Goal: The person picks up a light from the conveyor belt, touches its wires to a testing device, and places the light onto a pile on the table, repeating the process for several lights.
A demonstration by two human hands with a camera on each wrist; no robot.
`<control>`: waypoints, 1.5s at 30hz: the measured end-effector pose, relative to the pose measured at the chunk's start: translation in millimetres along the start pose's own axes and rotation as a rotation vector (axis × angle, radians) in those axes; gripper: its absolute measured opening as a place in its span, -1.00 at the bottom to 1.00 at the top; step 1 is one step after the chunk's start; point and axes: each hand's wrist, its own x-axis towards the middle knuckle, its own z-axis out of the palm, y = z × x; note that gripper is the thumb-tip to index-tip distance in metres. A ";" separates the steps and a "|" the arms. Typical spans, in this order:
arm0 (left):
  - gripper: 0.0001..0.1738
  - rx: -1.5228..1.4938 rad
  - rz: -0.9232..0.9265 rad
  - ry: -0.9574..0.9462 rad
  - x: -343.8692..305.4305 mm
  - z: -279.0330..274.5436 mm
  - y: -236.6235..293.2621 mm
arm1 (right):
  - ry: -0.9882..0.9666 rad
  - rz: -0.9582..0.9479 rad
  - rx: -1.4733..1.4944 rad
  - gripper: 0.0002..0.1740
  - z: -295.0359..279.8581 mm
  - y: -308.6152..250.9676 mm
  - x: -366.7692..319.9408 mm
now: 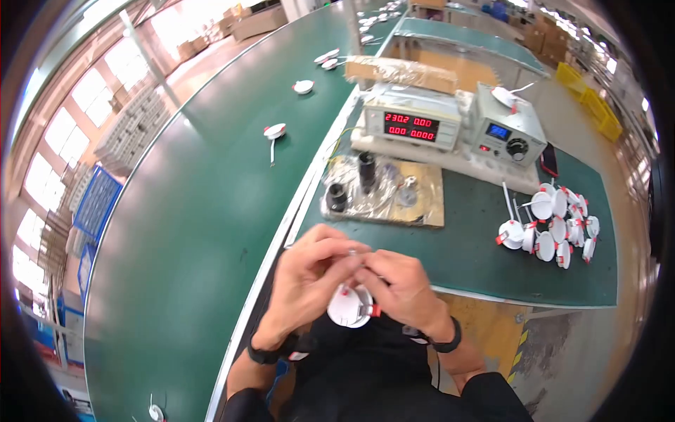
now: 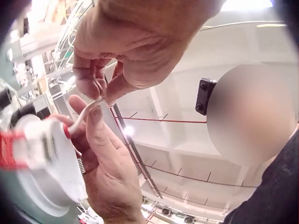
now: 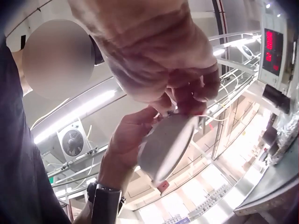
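Below the fingertips hangs a round white lamp (image 1: 344, 309) with red-tipped clips; the left wrist view shows its white cable (image 2: 82, 116) rising from the lamp body (image 2: 56, 172). My left hand (image 1: 306, 278) (image 2: 135, 44) pinches the cable's end between thumb and fingers. Close against it, my right hand (image 1: 404, 287) (image 2: 110, 163) pinches at the same end, fingertips nearly touching the left ones. In the right wrist view the lamp's disc (image 3: 169, 147) hangs under the right hand (image 3: 154, 51), and the left hand (image 3: 125, 140) is behind it. Fingers hide the cable tip.
Ahead stands a board (image 1: 422, 204) with black cylinders and clear film, behind it a meter (image 1: 411, 123) with red digits and a box with a dial (image 1: 508, 133). Several white lamps (image 1: 545, 246) lie at right. More lamps (image 1: 275, 131) rest on the long green table (image 1: 190, 232).
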 end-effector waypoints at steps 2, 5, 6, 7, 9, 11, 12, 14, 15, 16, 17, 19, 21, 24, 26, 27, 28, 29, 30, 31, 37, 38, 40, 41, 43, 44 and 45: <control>-0.83 -0.117 -0.082 -0.043 -0.8 4.6 -6.9 | 0.028 0.042 0.067 -0.69 -4.7 -10.4 -1.7; -0.90 -0.132 -0.125 0.001 2.0 11.7 -11.6 | 0.044 0.197 0.139 -0.79 -8.8 -12.3 -6.5; -0.93 -0.116 -0.154 0.021 2.2 11.8 -11.5 | 0.031 0.257 0.169 -0.81 -6.3 -10.6 -6.2; -0.90 -0.104 -0.126 0.030 2.4 10.3 -17.1 | 0.117 0.168 0.217 -0.83 4.2 0.4 -7.4; -0.84 -0.131 -0.217 0.048 4.2 4.6 -11.1 | 0.079 0.210 0.176 -0.85 4.8 0.6 -5.6; -0.68 -0.067 -0.262 0.047 7.1 -5.1 -11.8 | 0.039 0.185 0.048 -0.89 4.0 1.7 -3.5; -0.69 -0.090 -0.290 0.050 7.7 -9.8 -14.9 | 0.011 0.189 0.028 -0.89 4.1 -0.3 -0.4; -0.70 -0.144 -0.346 0.053 9.2 -17.0 -22.4 | -0.046 0.202 -0.016 -0.89 2.0 -8.3 6.7; -0.65 -0.206 -0.329 0.052 10.8 -19.6 -27.0 | -0.041 0.305 0.062 -0.87 3.3 -11.5 8.7; -0.64 -0.296 -0.354 0.041 11.2 -22.1 -32.1 | -0.045 0.317 0.119 -0.86 5.7 -8.0 8.8; -0.63 -0.385 -0.376 0.029 11.6 -24.8 -37.6 | -0.049 0.327 0.176 -0.86 8.7 -2.4 8.5; -0.60 -0.558 -0.390 0.002 11.7 -27.1 -48.8 | -0.038 0.376 0.267 -0.85 13.3 0.3 11.2; -0.59 -0.644 -0.406 0.006 12.1 -27.2 -58.3 | -0.009 0.451 0.334 -0.84 18.9 -1.6 16.2; -0.63 -0.747 -0.461 0.035 12.5 -25.2 -68.9 | -0.055 0.537 0.384 -0.85 15.5 0.7 16.3; -0.66 -0.772 -0.515 0.010 12.1 -24.3 -76.2 | -0.154 0.611 0.361 -0.85 5.8 3.7 19.1; -0.69 -0.761 -0.518 0.072 12.9 -17.2 -72.7 | -0.198 0.649 0.351 -0.84 2.7 4.1 18.6; -0.71 -0.632 -0.497 0.102 11.8 -12.6 -75.5 | -0.147 0.610 0.317 -0.84 3.3 4.4 15.2; -0.72 -0.502 -0.471 0.130 10.2 -8.4 -79.9 | -0.095 0.569 0.281 -0.83 4.8 5.9 11.8; -0.73 -0.373 -0.439 0.158 9.3 -5.0 -82.1 | -0.045 0.524 0.244 -0.82 5.8 6.4 9.6; -0.77 -0.299 -0.446 0.168 8.8 -2.6 -76.2 | -0.005 0.520 0.213 -0.83 6.9 5.0 7.6; -0.77 -0.082 -0.146 0.120 9.1 24.8 -89.7 | 0.141 0.484 0.119 -0.83 -0.3 5.4 -0.5; -0.76 -0.137 -0.144 0.087 7.4 29.8 -91.3 | 0.167 0.497 0.151 -0.83 -0.8 6.1 -1.6; -0.69 -0.257 -0.230 -0.021 8.2 31.3 -92.4 | 0.216 0.518 0.214 -0.82 -4.1 9.8 -0.5; -0.67 -0.306 -0.224 -0.044 12.9 33.0 -89.6 | 0.197 0.545 0.185 -0.78 -8.6 12.1 -1.3; -0.56 -0.401 -0.236 -0.101 16.4 36.8 -99.5 | 0.267 0.597 0.308 -0.75 -14.8 17.3 0.4; -0.54 -0.370 -0.247 -0.144 16.5 38.4 -101.1 | 0.299 0.620 0.366 -0.73 -19.3 21.8 2.6; -0.51 -0.339 -0.259 -0.187 15.8 39.9 -102.7 | 0.315 0.620 0.376 -0.71 -23.2 30.9 3.5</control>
